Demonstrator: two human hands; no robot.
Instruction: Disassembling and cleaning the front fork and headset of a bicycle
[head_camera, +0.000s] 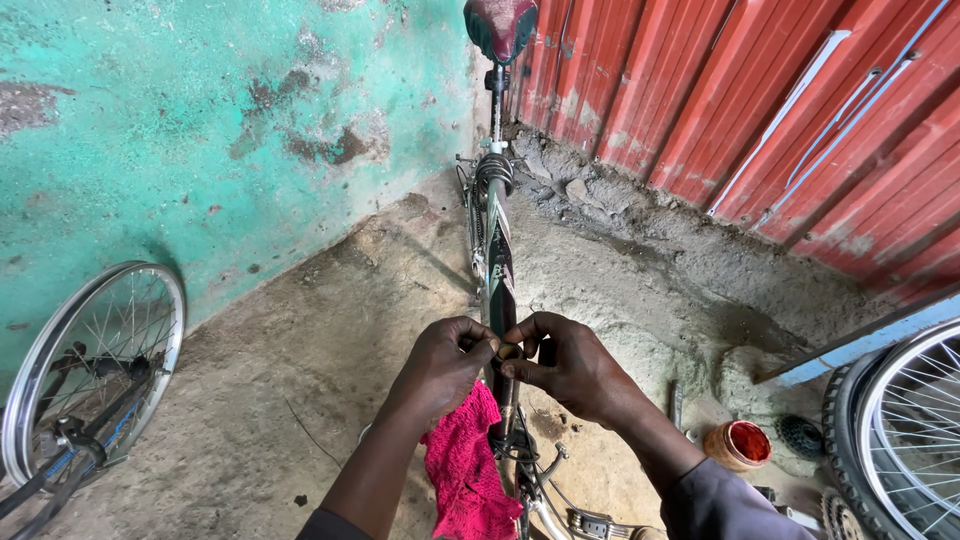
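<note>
A dark green bicycle frame (497, 240) stands lengthwise in front of me, its red saddle (501, 25) at the far end. My left hand (445, 365) and my right hand (570, 362) meet over the frame's near end, fingers pinched together on a small brass-coloured part (508, 351) at the top of the frame. A pink knitted cloth (465, 475) hangs under my left wrist, against the frame. The handlebar and brake parts (560, 505) show below my hands.
A bare wheel rim (95, 365) leans on the turquoise wall at left. A tyred wheel (900, 430) stands at right by the red corrugated wall. A small tub of red grease (738, 444), a sprocket (800, 435) and tools lie on the concrete floor.
</note>
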